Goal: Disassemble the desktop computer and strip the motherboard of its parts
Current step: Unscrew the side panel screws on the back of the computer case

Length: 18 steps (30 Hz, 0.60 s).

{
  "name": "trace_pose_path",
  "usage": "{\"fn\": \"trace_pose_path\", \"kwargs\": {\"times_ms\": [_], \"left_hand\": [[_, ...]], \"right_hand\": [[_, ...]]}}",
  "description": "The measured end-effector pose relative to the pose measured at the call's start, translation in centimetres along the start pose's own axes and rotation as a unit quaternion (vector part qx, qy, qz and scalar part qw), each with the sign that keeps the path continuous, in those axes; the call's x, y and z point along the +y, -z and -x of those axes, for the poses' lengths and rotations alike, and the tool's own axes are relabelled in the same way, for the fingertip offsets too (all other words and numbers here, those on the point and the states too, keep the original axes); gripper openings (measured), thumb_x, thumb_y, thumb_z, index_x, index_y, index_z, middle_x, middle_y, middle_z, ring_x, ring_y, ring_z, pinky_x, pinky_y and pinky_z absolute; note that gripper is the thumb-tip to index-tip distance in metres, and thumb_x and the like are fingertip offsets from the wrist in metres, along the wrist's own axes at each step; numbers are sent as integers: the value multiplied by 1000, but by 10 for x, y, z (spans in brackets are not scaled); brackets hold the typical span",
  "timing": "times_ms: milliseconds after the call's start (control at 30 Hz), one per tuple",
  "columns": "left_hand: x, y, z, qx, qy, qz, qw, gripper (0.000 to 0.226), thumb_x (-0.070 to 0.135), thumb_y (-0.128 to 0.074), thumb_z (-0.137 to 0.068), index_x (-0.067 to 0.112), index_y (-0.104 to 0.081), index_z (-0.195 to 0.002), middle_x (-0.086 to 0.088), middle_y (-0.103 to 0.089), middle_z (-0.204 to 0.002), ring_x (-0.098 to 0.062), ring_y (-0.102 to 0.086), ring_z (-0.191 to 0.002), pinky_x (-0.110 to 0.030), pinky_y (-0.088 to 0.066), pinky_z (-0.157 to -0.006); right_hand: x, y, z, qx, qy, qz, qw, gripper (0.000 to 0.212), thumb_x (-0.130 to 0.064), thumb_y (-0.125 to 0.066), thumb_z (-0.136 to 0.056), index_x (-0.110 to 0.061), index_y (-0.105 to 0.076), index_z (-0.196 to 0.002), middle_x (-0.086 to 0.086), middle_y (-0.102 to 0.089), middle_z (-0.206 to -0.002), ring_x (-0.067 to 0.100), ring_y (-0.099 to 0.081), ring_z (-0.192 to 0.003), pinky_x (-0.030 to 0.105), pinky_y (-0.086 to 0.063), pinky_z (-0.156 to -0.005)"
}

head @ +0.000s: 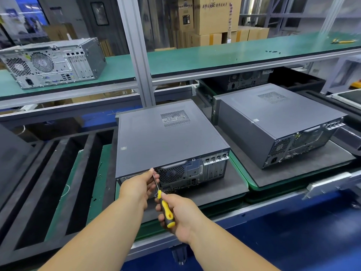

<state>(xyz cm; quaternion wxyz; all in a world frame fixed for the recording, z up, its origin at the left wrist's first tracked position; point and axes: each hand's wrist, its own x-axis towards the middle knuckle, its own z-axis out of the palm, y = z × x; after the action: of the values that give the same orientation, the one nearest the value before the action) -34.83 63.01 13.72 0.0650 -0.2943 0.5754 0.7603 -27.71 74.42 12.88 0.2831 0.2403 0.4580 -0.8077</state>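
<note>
A dark grey desktop computer (pixel 162 141) lies on its side on a grey mat, its rear panel with fan grille facing me. My right hand (pixel 175 214) grips the yellow and black handle of a screwdriver (pixel 165 209), whose shaft points up at the rear panel's left edge. My left hand (pixel 139 185) pinches the screwdriver's metal shaft near its tip, right against the case's rear upper left corner. The side cover is on the case.
A second closed grey computer (pixel 277 122) lies on a mat to the right. An open silver case (pixel 52 62) stands on the green upper shelf (pixel 214 55) at the left. Black foam trays (pixel 50 184) lie to the left. An aluminium post (pixel 136 51) rises behind the computer.
</note>
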Motion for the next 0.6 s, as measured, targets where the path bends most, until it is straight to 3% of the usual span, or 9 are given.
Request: {"fn": "trace_pose_path", "kwargs": {"times_ms": [67,167,267,367,500,600], "left_hand": [[0,0,0,-7,-3,-4,1000,15,20,-66,-90,7,-69,-83,-1,-73,-69,-12,-66,-69,-18,-52,-59],[0,1,-2,-27,2,-8,1000,16,20,-63,-92,6,-69,-87,-2,-73,-71,-7,-68,-58,-14,-52,-49],[1,3,-6,-49,11,-12,999,19,22,-62,-93,5,-68,-93,-2,-74,-72,-11,-70,-65,-20,-54,-56],[3,6,-11,-68,23,-11,997,21,28,-66,-90,7,-68,-92,-2,-75,-75,-13,-70,-71,-23,-51,-60],[6,6,-15,-95,53,-8,994,18,27,-64,-91,9,-65,-89,2,-72,-63,-6,-67,-53,-16,-51,-49],[6,6,-18,-100,48,-8,994,16,21,-64,-92,7,-64,-84,2,-69,-56,-4,-64,-46,-13,-47,-39]], "right_hand": [[2,-1,0,19,3,9,1000,27,-32,-59,-97,-9,-70,-105,6,-66,-74,12,-55,-51,24,-48,-54],[4,-2,0,24,6,-53,998,31,-31,-54,-99,-5,-70,-102,7,-62,-67,12,-49,-49,22,-43,-50],[5,-7,0,24,9,-93,995,32,-26,-49,-100,-2,-71,-100,8,-60,-64,12,-48,-46,22,-39,-49],[5,-17,2,51,34,-56,997,22,-21,-55,-98,-4,-69,-99,7,-60,-62,13,-49,-46,22,-40,-47],[8,-21,4,83,107,40,990,15,-23,-65,-94,-11,-62,-103,4,-61,-69,13,-56,-52,23,-45,-49],[7,-25,8,111,102,63,987,13,-26,-68,-91,-17,-62,-99,0,-60,-68,11,-56,-52,23,-46,-50]]}}
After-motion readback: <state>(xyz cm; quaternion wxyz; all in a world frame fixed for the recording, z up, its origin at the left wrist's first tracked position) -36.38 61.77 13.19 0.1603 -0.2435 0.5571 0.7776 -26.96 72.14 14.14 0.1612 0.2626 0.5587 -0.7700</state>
